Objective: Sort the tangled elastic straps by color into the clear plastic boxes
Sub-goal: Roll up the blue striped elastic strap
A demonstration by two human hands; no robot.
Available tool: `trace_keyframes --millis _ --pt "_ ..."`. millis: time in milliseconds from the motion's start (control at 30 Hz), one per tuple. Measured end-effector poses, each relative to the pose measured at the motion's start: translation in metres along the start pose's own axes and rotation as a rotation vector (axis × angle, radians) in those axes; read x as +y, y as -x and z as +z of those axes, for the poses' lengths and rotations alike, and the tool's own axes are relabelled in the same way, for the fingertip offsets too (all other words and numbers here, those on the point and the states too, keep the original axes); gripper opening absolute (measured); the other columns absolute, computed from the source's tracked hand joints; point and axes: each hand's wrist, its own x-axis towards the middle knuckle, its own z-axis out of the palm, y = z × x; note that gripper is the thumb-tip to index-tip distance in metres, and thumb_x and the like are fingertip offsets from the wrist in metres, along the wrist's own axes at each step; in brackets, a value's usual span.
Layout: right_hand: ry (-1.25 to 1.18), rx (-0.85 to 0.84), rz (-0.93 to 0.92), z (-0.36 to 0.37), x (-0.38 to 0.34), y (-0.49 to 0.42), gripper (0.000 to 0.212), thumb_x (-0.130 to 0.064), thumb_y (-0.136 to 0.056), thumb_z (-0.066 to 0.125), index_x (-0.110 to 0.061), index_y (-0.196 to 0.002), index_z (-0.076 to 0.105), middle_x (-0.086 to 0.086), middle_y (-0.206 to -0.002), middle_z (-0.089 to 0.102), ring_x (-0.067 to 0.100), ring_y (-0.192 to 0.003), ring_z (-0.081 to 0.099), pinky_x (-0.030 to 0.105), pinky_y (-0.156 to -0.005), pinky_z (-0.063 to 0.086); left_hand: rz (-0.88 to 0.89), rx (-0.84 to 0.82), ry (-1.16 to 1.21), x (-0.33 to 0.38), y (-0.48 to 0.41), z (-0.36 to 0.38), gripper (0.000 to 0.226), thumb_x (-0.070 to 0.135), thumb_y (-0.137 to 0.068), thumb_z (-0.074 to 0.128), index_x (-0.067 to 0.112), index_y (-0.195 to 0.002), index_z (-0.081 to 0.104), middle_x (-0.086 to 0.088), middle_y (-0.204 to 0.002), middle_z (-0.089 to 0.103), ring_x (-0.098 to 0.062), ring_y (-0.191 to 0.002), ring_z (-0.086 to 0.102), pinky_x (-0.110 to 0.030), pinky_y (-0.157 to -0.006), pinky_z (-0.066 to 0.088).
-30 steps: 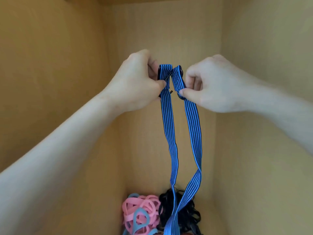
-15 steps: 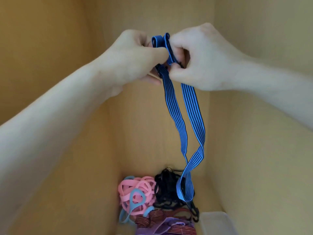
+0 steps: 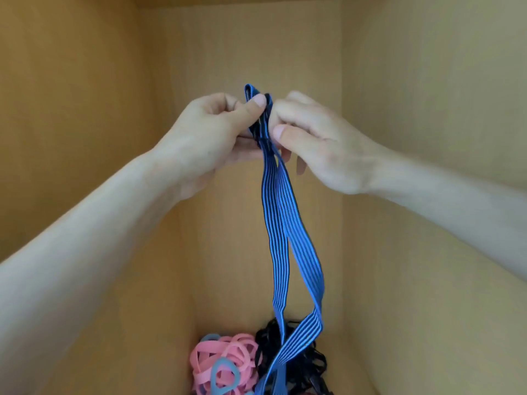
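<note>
Left hand (image 3: 211, 132) and right hand (image 3: 316, 143), close together, both pinch the folded top of a blue black-striped strap (image 3: 281, 240); its two lengths hang twisted below them.

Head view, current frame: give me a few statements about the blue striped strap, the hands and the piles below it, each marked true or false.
1. The left hand and the right hand both pinch the top of the blue-and-black striped elastic strap. True.
2. The strap lies flat on the wooden floor. False: it hangs from the hands in two lengths.
3. The pile of pink rubbery bands lies left of the tangle of black straps. True.
4. The pink pile holds only pink bands. False: a light blue loop lies on it.
</note>
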Motion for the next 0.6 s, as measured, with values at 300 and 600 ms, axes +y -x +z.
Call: trace_keyframes --millis 300,600 --pt "0.006 0.117 0.128 0.0 0.008 -0.005 0.025 -0.022 -0.093 0.069 -0.012 -0.072 0.061 -0.005 -0.09 0.056 0.016 -0.075 0.058 0.021 -0.067 0.041 -0.039 -0.051 0.014 -0.003 -0.006 -0.006 0.01 -0.004 -0.096 0.056 0.006 -0.098 0.052 -0.011 -0.087 0.069 -0.021 -0.075 0.07 -0.03 -0.072 0.06" --pt "-0.126 0.318 0.243 -0.005 0.013 -0.008 0.051 -0.01 -0.075 0.086 -0.024 -0.088 0.039 0.01 -0.077 0.07 0.023 -0.05 0.063 0.044 -0.048 0.054 -0.032 0.08 -0.091 -0.013 -0.005 -0.003 0.012 -0.003 -0.102 0.046 0.001 -0.11 0.054 -0.014 -0.099 0.075 -0.02 -0.087 0.076 -0.032 -0.078 0.062"
